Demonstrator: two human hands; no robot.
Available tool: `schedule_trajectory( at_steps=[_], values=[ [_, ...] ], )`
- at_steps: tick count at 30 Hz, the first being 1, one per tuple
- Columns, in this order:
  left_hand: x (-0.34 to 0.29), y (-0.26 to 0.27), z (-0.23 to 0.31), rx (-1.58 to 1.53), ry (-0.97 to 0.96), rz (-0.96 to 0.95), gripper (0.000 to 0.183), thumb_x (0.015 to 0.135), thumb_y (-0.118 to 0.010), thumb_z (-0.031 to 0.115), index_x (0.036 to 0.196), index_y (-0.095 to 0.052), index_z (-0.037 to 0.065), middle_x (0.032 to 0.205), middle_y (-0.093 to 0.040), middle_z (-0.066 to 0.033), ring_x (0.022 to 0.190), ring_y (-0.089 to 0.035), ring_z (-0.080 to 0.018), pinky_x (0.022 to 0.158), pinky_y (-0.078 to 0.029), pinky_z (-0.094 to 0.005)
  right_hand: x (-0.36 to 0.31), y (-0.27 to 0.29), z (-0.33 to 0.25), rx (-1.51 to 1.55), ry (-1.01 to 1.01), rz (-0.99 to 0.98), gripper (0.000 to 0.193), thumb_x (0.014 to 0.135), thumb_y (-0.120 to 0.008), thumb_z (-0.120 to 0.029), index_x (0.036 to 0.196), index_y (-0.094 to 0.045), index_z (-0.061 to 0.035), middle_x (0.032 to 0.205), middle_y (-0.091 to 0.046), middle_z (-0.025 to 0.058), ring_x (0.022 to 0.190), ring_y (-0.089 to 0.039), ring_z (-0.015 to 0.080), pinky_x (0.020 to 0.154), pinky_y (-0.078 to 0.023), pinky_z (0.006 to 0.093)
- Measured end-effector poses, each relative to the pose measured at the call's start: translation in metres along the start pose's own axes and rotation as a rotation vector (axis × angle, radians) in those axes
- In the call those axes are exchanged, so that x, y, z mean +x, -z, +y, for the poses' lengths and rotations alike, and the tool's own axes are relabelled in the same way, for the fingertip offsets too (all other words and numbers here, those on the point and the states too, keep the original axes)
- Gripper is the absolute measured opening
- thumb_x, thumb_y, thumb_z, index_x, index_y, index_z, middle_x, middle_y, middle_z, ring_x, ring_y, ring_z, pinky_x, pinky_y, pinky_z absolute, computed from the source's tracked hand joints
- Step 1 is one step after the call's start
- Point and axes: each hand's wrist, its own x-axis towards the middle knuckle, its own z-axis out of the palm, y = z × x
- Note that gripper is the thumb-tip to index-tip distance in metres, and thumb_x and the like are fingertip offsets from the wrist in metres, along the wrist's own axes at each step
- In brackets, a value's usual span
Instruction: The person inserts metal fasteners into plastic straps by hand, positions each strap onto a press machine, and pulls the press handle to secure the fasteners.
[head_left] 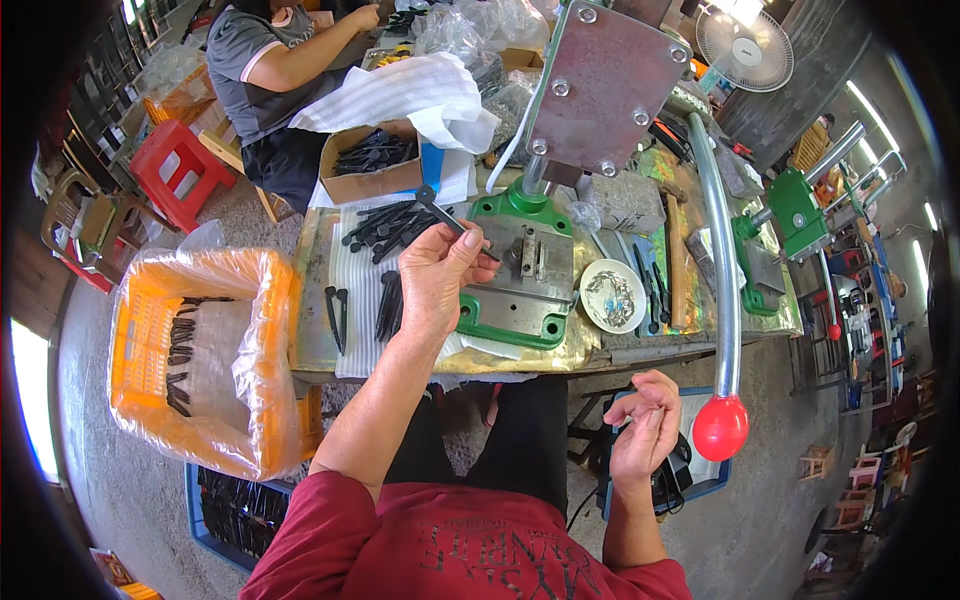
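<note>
My left hand (435, 278) is closed on a slim black part with a round flat head (440, 212), raised at a slant over the bench just left of the green press base (512, 325). A small metal fixture (532, 252) sits on that base. My right hand (645, 428) hangs in front of the bench edge, fingers loosely curled and apart, nothing visible in it. Just right of it is the red ball knob (720, 428) of the press lever, not touched. More black parts (388, 228) lie heaped on white foam sheet beside my left hand.
A white bowl of small metal pieces (613, 297) stands right of the base. An orange crate lined with plastic (275, 350) is at left. Behind are a cardboard box (372, 180) of black parts and a seated co-worker (280, 90). A second green press (790, 225) stands right.
</note>
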Motion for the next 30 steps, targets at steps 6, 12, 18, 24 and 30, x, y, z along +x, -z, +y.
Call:
schedule_trajectory(
  at_steps=[6, 12, 18, 24, 30],
  values=[
    [-0.001, 0.002, 0.001, 0.010, -0.010, 0.016, 0.016, 0.077, -0.060, 0.016, 0.084, -0.054, 0.002, 0.072, -0.057, -0.0054, 0.058, -0.059, -0.0146, 0.048, -0.048, -0.0217, -0.003, -0.005, 0.004, 0.001, -0.012, -0.049, 0.025, 0.088, -0.034, -0.024, 0.095, -0.043, -0.0010, 0.098, -0.044, 0.0158, 0.047, -0.046, 0.0114, 0.041, -0.036, 0.0192],
    [-0.001, 0.001, 0.002, 0.023, 0.004, 0.052, 0.014, 0.077, -0.059, 0.013, 0.081, -0.054, 0.000, 0.071, -0.057, -0.0054, 0.058, -0.057, -0.0135, 0.051, -0.047, -0.0229, -0.007, -0.004, 0.010, 0.006, -0.001, -0.074, 0.021, 0.088, -0.033, -0.018, 0.093, -0.044, 0.0002, 0.098, -0.045, 0.0153, 0.048, -0.047, 0.0079, 0.043, -0.038, 0.0174],
    [0.018, 0.003, -0.017, 0.143, -0.045, -0.063, 0.012, 0.078, -0.058, 0.009, 0.086, -0.055, 0.001, 0.074, -0.057, -0.0048, 0.061, -0.058, -0.0124, 0.052, -0.049, -0.0212, -0.008, -0.006, 0.011, -0.003, -0.011, -0.079, 0.022, 0.088, -0.034, -0.018, 0.092, -0.045, 0.0007, 0.097, -0.046, 0.0151, 0.049, -0.047, 0.0089, 0.043, -0.039, 0.0182],
    [0.042, 0.003, -0.039, 0.347, -0.039, -0.153, 0.008, 0.077, -0.057, 0.004, 0.085, -0.056, 0.001, 0.070, -0.056, -0.0015, 0.061, -0.054, -0.0080, 0.051, -0.047, -0.0200, -0.010, -0.007, 0.012, -0.002, -0.050, -0.084, 0.022, 0.087, -0.036, -0.019, 0.092, -0.046, -0.0003, 0.096, -0.046, 0.0149, 0.049, -0.048, 0.0093, 0.044, -0.039, 0.0190],
    [0.049, -0.005, -0.047, 0.638, -0.088, -0.151, 0.007, 0.075, -0.058, 0.005, 0.081, -0.059, 0.001, 0.066, -0.059, -0.0017, 0.059, -0.053, -0.0053, 0.050, -0.047, -0.0205, -0.012, -0.004, 0.014, -0.030, -0.071, -0.084, 0.023, 0.087, -0.036, -0.021, 0.092, -0.046, -0.0004, 0.095, -0.047, 0.0147, 0.049, -0.048, 0.0094, 0.044, -0.037, 0.0188]
  ],
)
